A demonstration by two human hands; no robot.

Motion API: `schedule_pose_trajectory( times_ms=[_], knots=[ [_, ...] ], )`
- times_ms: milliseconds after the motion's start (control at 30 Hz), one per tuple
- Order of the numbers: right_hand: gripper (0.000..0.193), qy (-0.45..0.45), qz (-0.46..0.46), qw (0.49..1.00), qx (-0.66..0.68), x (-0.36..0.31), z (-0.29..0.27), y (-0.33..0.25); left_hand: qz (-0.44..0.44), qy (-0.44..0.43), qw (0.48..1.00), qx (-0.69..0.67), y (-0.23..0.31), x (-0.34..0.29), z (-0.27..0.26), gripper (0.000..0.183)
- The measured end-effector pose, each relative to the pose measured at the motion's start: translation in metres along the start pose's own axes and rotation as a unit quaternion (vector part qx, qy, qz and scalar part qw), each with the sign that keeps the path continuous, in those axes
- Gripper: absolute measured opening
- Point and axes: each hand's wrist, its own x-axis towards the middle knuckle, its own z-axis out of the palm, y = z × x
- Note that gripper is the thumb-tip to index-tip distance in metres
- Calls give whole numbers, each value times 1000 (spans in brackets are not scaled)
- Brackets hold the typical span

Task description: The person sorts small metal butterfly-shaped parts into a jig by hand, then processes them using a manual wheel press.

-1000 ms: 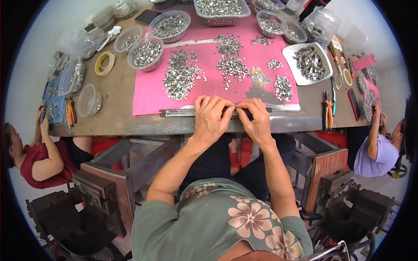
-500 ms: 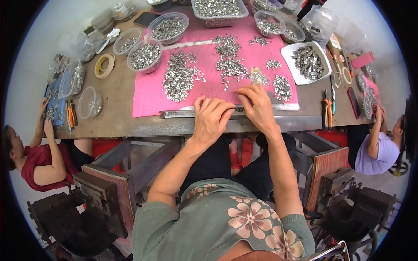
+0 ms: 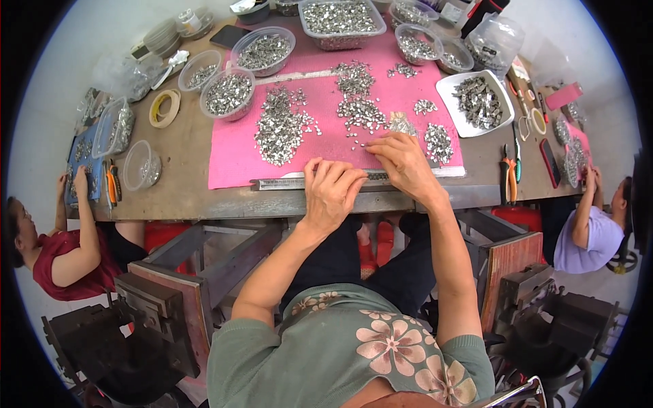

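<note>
Along the table's front edge lies a long, narrow metal strip (image 3: 282, 183), with a row of small dark metal pieces (image 3: 377, 175) at its middle. My left hand (image 3: 330, 192) is bent over the strip, thumb and forefinger pressed together beside that row. Just beyond the strip, my right hand (image 3: 406, 166) has its thumb and forefinger in a pinch at the pink mat (image 3: 231, 160); whatever is between the tips is too small to make out. Small silver metal pieces lie in heaps on the mat, a large heap (image 3: 282, 132) at left and a smaller heap (image 3: 362, 114) beyond my right fingertips.
Clear tubs of silver pieces (image 3: 228, 94) line the mat's far side. A white dish (image 3: 507, 112) of darker pieces, orange-handled pliers (image 3: 509, 178) and a red phone (image 3: 550, 163) are at right. Tape (image 3: 175, 109) lies left. Co-workers sit at both sides.
My right hand has come slightly nearer, its fingertips shifting a little left and down near loose pieces on the mat. My left hand stays at the strip. The view has shifted slightly.
</note>
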Motion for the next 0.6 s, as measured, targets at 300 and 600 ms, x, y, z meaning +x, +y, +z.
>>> schedule_pose_trajectory(
  times_ms=[300, 600],
  knots=[
    [11, 62, 100, 993, 8, 16, 29, -4, -7, -15, 1000, -4, 1, 2, -2, 19],
    [7, 81, 78, 994, 2, 6, 25, -9, -30, -29, 998, -36, -2, 3, -3, 19]
  ],
)
